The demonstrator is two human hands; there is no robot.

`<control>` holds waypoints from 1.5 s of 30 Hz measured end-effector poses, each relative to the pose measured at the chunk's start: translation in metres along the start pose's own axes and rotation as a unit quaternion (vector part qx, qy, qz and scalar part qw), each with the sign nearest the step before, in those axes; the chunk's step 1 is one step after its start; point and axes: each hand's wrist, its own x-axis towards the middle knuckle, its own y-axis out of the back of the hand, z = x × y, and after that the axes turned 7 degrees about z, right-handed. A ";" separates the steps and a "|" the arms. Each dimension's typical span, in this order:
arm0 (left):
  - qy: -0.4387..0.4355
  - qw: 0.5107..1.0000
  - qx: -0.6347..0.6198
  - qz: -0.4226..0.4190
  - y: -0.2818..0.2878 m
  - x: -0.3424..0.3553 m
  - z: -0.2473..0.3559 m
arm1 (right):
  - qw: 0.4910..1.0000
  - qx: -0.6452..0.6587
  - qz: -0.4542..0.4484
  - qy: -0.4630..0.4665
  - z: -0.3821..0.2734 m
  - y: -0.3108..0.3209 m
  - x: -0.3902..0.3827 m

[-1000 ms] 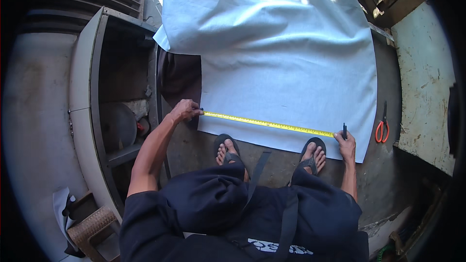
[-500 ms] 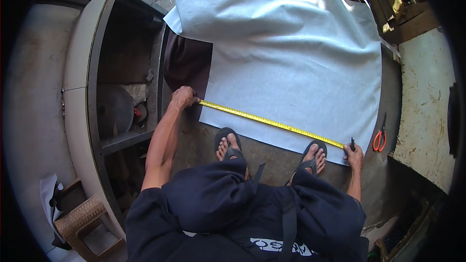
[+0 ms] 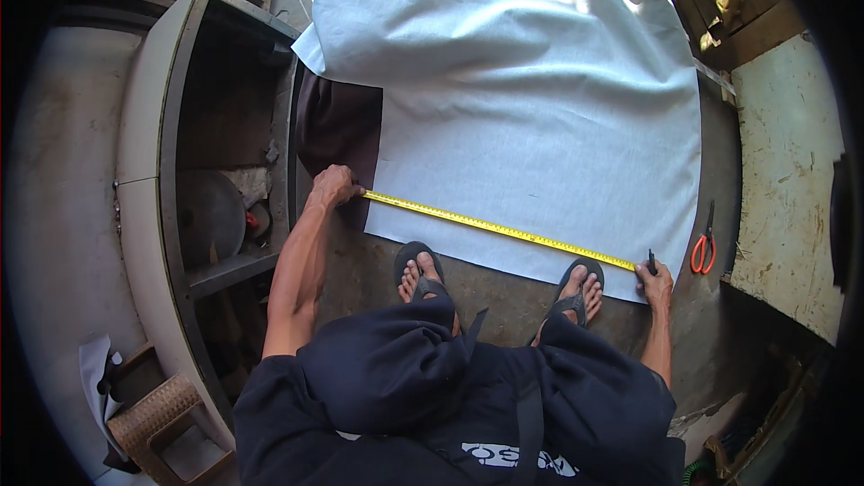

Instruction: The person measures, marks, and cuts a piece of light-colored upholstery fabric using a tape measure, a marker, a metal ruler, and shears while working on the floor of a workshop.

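Note:
A yellow tape measure (image 3: pixel 504 230) lies stretched straight across the near part of a pale blue-grey sheet of fabric (image 3: pixel 540 144) on the floor. At the sheet's left edge, my left hand (image 3: pixel 337 185) is closed on one end of the tape, over dark brown cloth (image 3: pixel 342 121). Near the right corner, my right hand (image 3: pixel 656 283) is closed at the other end of the tape, and a slim black pen-like stick (image 3: pixel 652 261) stands up from its fingers. What else that hand holds is hidden.
Scissors with orange handles (image 3: pixel 703 252) lie on the floor right of the sheet. An open cabinet (image 3: pixel 225 277) stands on the left, with a woven brown piece (image 3: pixel 157 405) by its base. A pale board (image 3: pixel 792 189) bounds the right side. My sandalled feet (image 3: pixel 578 292) are at the sheet's near edge.
The view has shifted slightly. Both hands keep their places at the tape's ends, and the tape and sheet lie as before.

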 end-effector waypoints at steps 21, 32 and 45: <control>0.015 0.997 -0.012 0.073 -0.005 0.007 -0.001 | 0.997 -0.055 0.008 0.049 -0.017 -0.012 -0.005; 0.001 0.996 0.005 0.089 -0.011 0.011 -0.004 | 0.995 -0.031 0.036 0.083 -0.003 -0.020 -0.004; 0.013 0.998 -0.033 0.058 -0.007 0.011 -0.003 | 0.998 0.001 0.023 0.063 -0.007 -0.022 -0.004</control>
